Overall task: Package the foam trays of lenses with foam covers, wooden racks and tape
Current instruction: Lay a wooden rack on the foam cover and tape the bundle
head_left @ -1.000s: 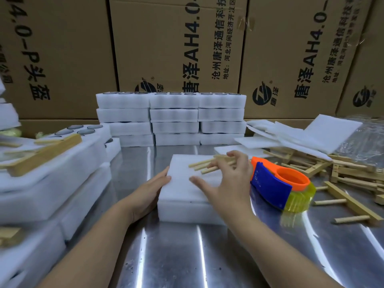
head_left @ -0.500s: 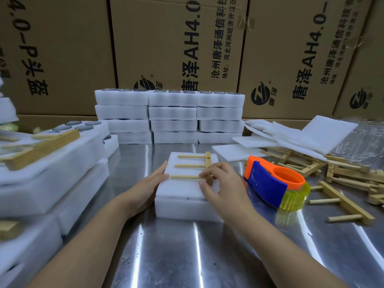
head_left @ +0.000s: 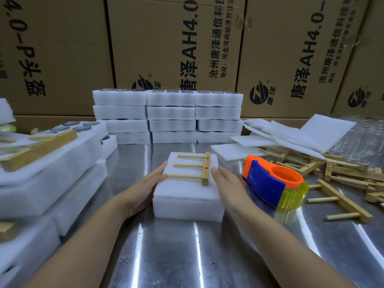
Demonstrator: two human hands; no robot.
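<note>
A white foam tray with its foam cover (head_left: 187,196) sits on the metal table (head_left: 166,256) in front of me. On its top lies a wooden rack (head_left: 199,169), three dowels pointing left from a flat bar. My left hand (head_left: 145,188) lies flat against the tray's left side with straight fingers. My right hand (head_left: 230,183) lies against the right side, fingers straight. An orange and blue tape dispenser (head_left: 272,181) with yellow tape stands just right of my right hand.
Stacks of foam trays with lenses (head_left: 168,117) stand behind. More trays and a rack (head_left: 37,148) pile up at the left. Loose foam covers (head_left: 291,134) and several wooden racks (head_left: 342,175) lie at the right. Cardboard boxes (head_left: 176,48) wall off the back.
My right hand laid the wooden rack on the foam cover, let go of it and moved to the tray's right side. My left hand stayed on the left side.
</note>
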